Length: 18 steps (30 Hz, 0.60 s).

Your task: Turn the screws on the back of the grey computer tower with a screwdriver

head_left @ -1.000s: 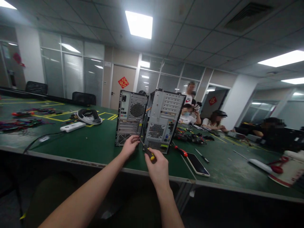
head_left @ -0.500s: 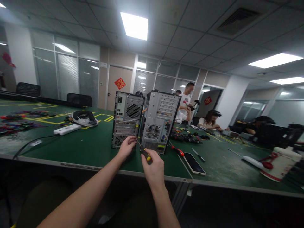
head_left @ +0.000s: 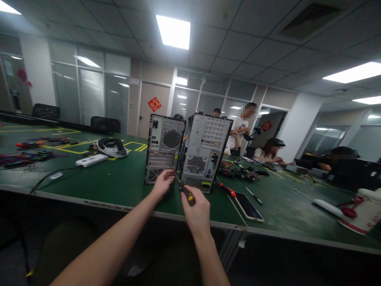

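Note:
Two desktop computer towers stand back-side toward me on the green table (head_left: 119,180): a darker one (head_left: 164,148) on the left and a silver one (head_left: 206,151) on the right. My left hand (head_left: 162,183) pinches at the lower right corner of the darker tower's rear panel; what is between the fingers is too small to see. My right hand (head_left: 195,212) grips a screwdriver (head_left: 185,190) with a black and yellow handle, its tip pointing up-left at the gap between the towers, close to my left fingers.
A red-handled screwdriver (head_left: 227,189), a phone (head_left: 249,206) and another small screwdriver (head_left: 254,195) lie right of the towers. A white power strip (head_left: 91,160), a coiled cable bundle (head_left: 112,146) and coloured wires lie to the left. Several people sit or stand at the far right.
My hands and the screwdriver stay at the same spot on the towers. The view swayed left and back. The standing person behind the towers has moved to the right.

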Tool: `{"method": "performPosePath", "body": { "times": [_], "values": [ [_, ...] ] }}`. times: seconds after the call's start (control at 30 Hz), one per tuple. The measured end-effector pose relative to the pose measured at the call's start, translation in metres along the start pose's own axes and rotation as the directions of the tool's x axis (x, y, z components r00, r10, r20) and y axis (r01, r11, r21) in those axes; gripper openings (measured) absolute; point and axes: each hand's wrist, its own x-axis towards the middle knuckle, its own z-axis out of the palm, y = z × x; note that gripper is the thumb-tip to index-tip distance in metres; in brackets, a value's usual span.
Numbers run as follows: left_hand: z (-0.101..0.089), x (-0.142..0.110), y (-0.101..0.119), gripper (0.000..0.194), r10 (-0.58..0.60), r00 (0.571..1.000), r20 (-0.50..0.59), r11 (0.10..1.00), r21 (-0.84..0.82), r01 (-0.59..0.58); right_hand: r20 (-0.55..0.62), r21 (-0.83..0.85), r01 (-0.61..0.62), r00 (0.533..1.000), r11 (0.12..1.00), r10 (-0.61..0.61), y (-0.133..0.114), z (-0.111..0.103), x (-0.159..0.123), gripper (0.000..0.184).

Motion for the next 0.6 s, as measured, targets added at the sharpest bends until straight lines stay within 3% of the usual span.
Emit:
{"method": "performPosePath", "body": {
  "times": [0.6],
  "values": [
    [0.0004,0.0017,-0.0016,0.045,0.002,1.0,0.004,0.999,0.035,-0.002,-0.013,-0.04,0.036,0.999,0.999,-0.036,0.0016,0.0076,-0.0026,0.024]
  ]
}}
